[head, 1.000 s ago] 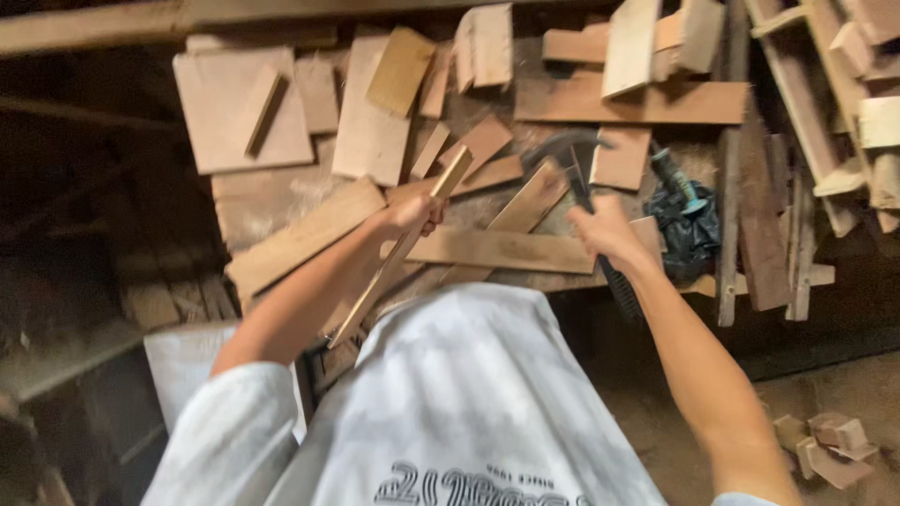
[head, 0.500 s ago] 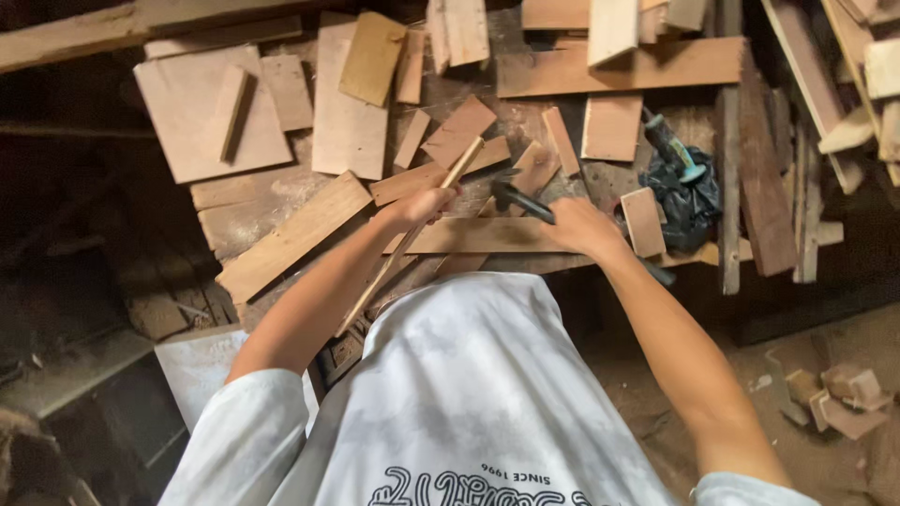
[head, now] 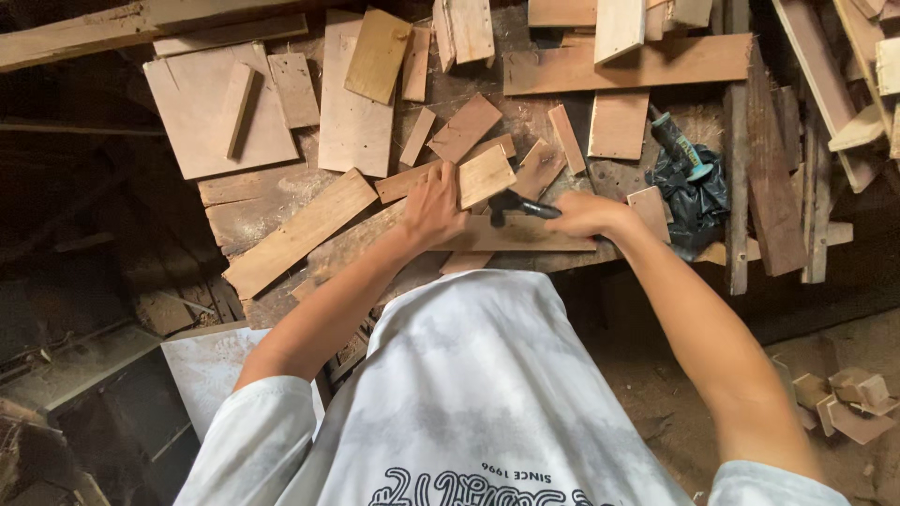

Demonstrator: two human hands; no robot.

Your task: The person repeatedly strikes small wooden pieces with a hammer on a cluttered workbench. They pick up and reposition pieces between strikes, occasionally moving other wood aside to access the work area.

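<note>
Firmly, the left hand (head: 433, 204) pins a pale wood strip (head: 483, 178) flat near the workbench's (head: 262, 201) front edge, steadying it while the right hand (head: 586, 214) grips a dark hammer (head: 516, 203) lowered beside it.

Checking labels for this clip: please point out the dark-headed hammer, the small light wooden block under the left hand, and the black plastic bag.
Dark-headed hammer (head: 511, 200), head view, on its dark head.
Small light wooden block (head: 487, 174), head view, on its top face.
Black plastic bag (head: 696, 199), head view, on its crumpled middle.
</note>
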